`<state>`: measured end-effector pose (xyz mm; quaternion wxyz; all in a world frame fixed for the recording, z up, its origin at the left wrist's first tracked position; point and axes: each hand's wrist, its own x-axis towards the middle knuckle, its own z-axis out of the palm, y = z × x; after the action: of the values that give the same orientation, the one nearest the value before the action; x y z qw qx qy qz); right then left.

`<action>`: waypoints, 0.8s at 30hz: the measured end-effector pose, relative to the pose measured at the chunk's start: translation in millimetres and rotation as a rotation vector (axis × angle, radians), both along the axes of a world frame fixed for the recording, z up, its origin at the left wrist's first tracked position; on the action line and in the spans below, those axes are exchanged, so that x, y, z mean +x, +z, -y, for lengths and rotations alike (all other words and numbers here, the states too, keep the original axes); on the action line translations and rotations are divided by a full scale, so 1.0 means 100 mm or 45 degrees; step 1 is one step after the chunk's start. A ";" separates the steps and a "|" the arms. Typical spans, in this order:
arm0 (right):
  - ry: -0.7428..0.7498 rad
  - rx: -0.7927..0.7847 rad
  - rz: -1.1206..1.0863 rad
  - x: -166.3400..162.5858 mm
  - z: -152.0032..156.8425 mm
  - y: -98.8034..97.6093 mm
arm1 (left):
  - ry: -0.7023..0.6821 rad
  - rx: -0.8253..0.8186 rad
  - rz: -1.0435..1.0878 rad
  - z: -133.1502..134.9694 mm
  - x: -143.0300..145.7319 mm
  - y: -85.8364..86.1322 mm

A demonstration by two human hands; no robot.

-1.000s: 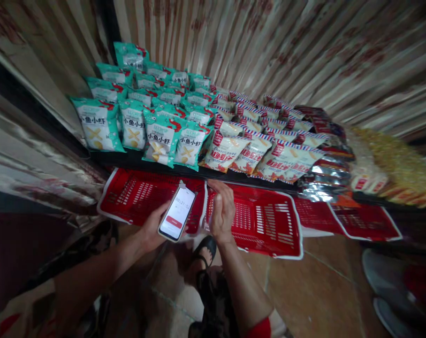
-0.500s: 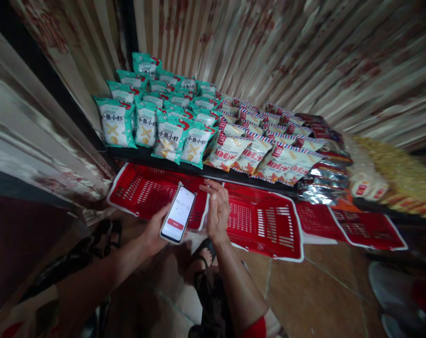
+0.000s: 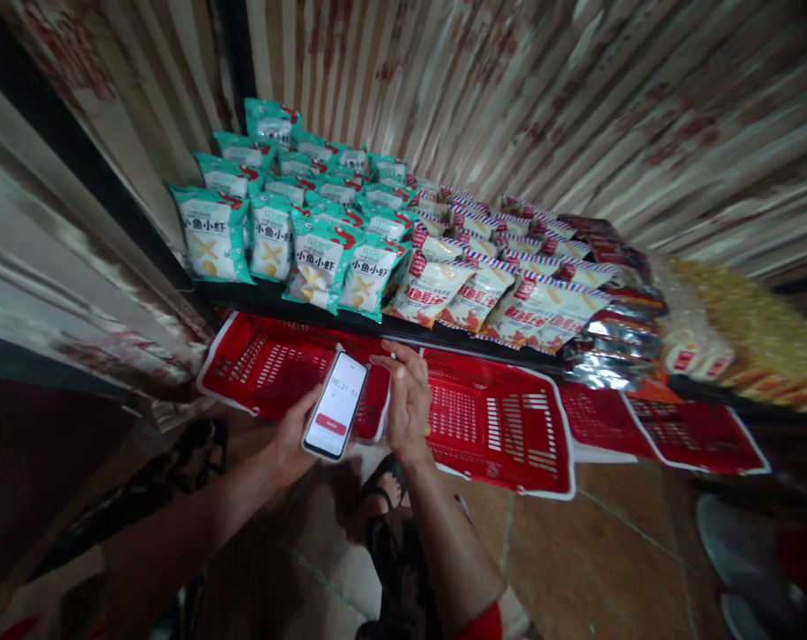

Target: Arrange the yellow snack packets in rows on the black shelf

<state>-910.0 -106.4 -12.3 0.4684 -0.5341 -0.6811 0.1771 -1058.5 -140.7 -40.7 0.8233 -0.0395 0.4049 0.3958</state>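
My left hand [image 3: 292,444] is closed around a smartphone [image 3: 335,405], its screen facing up. The lit display has running timer digits and a red button near the bottom. Just right of the phone, my right hand [image 3: 408,396] hovers with its fingers stretched out toward the upper left. Nothing is in it, and it does not touch the screen. Below the shelf edge, one red basket [image 3: 260,363] lies behind the phone and another red basket [image 3: 487,427] sits to the right of my right hand.
Teal snack bags [image 3: 213,236] and white-red snack bags [image 3: 427,289] fill the black shelf [image 3: 243,296]. Silver packets [image 3: 613,333] and yellow bags [image 3: 763,320] continue rightward. Another red basket [image 3: 703,444] lies lower right. Patterned curtains [image 3: 510,89] hang behind; floor tiles [image 3: 577,551] show below.
The right hand has shifted slightly left, with its fingers a little more bent. The phone stays in my left hand, and its timer digits have advanced. The view has moved slightly.
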 end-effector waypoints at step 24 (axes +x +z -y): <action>-0.037 -0.042 -0.005 0.02 -0.08 -0.02 | -0.011 -0.039 -0.012 -0.08 0.04 0.04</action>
<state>-907.7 -98.8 -14.0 0.4634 -0.5513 -0.6694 0.1824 -1054.9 -132.5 -37.0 0.8224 -0.0484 0.4149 0.3862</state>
